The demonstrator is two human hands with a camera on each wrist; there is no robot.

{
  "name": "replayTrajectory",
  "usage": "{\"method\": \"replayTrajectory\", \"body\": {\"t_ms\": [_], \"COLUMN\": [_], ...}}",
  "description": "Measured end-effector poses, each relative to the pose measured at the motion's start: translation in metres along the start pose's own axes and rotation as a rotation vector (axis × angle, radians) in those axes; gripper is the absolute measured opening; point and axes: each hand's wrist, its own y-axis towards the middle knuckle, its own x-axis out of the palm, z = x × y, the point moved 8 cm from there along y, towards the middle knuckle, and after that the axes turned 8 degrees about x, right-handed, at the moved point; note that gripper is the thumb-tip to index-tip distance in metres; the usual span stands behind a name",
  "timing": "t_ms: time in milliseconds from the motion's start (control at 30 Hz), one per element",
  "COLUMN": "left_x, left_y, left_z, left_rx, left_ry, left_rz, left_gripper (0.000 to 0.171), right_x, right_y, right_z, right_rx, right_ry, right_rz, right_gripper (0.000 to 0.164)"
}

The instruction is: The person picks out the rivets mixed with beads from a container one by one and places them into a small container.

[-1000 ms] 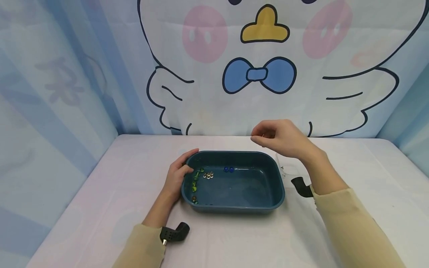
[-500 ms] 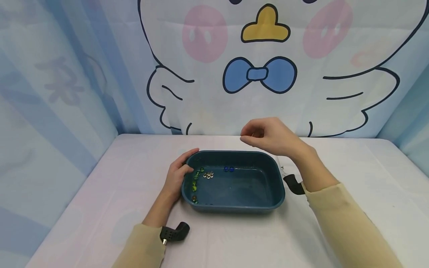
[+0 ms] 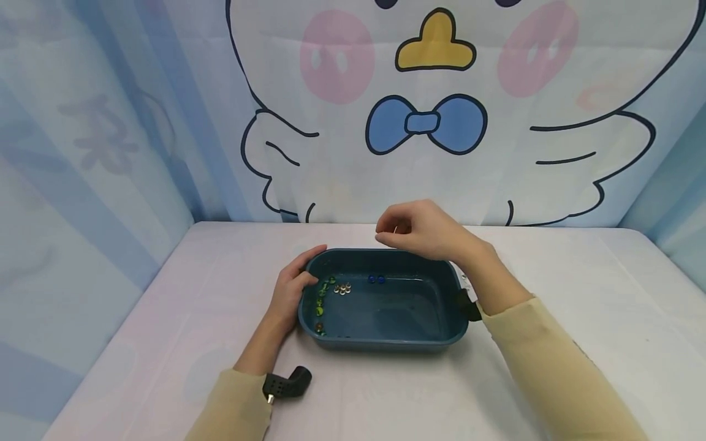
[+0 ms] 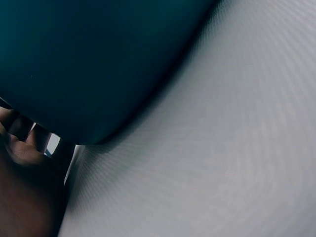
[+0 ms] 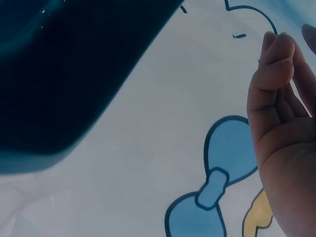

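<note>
On the table stands a dark blue-green tub (image 3: 380, 341). My left hand (image 3: 288, 291) grips its left end, thumb over the rim and fingers along the outside. Inside, green marbles (image 3: 320, 300) line the left wall, several clear gold-tinted marbles (image 3: 342, 288) sit in a cluster, and two blue marbles (image 3: 376, 279) lie near the back. Above the back rim is my right hand (image 3: 421, 229), thumb and fingers pinched together. In the right wrist view a tiny bluish bit, apparently a marble (image 5: 259, 61), peeks out at the fingertips; the fingers hide most of it.
A clear plastic bag (image 3: 465, 282) lies against the tub's right end, partly behind the right wrist. A cartoon-printed cloth (image 3: 342, 177) hangs behind the table. The white tablecloth (image 3: 584, 294) extends right and in front.
My right hand has moved left, from beyond the tub's back right corner to above its back rim. The left hand, the tub and the marbles in it have stayed put.
</note>
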Motion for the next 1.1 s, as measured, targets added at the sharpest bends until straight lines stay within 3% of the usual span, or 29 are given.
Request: {"method": "replayTrajectory", "body": {"t_ms": [1100], "left_x": [0.001], "left_y": [0.0], "left_z": [0.002], "left_rx": [-0.002], "left_ry": [-0.004], "left_rz": [-0.007], "left_gripper": [0.064], "right_x": [0.052], "right_y": [0.022], "right_z": [-0.005], "right_rx": [-0.052], "right_ry": [0.001], "right_rz": [-0.192], "right_gripper": [0.021]}}
